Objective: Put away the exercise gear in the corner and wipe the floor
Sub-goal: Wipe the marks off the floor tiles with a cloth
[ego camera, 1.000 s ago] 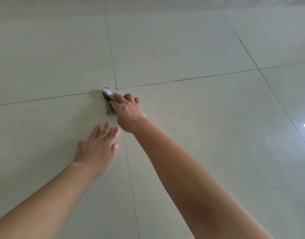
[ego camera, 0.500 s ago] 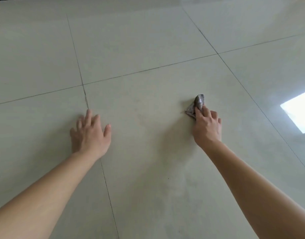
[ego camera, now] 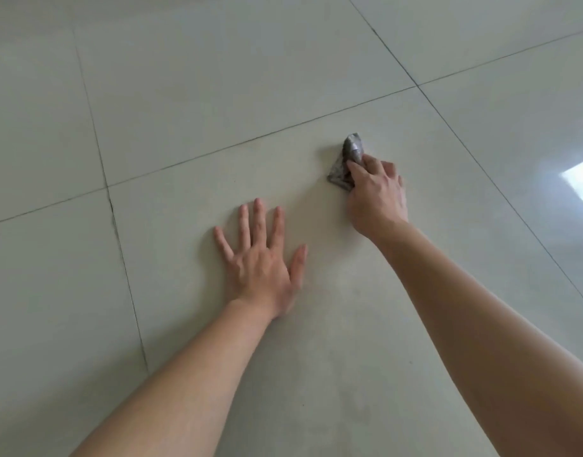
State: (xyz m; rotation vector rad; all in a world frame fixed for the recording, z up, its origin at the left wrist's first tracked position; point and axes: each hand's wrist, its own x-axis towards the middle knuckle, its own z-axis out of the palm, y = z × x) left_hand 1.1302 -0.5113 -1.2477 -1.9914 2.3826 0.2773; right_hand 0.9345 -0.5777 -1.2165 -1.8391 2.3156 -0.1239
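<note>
My right hand (ego camera: 377, 191) grips a small grey crumpled rag (ego camera: 346, 159) and holds it down against the pale tiled floor (ego camera: 191, 103). Part of the rag sticks out past my fingertips; the rest is hidden under the hand. My left hand (ego camera: 260, 258) lies flat on the same tile with its fingers spread, palm down, a little nearer to me and left of the rag. No exercise gear is in view.
Dark grout lines cross the floor; one joint runs left of my left hand (ego camera: 118, 232), another passes beyond the rag (ego camera: 283, 130). A bright window reflection (ego camera: 581, 183) shines on the tiles at the right edge.
My right hand has swept the rag from the grout crossing on the left to the right across the tile. My left hand has shifted right onto that tile and spread its fingers.
</note>
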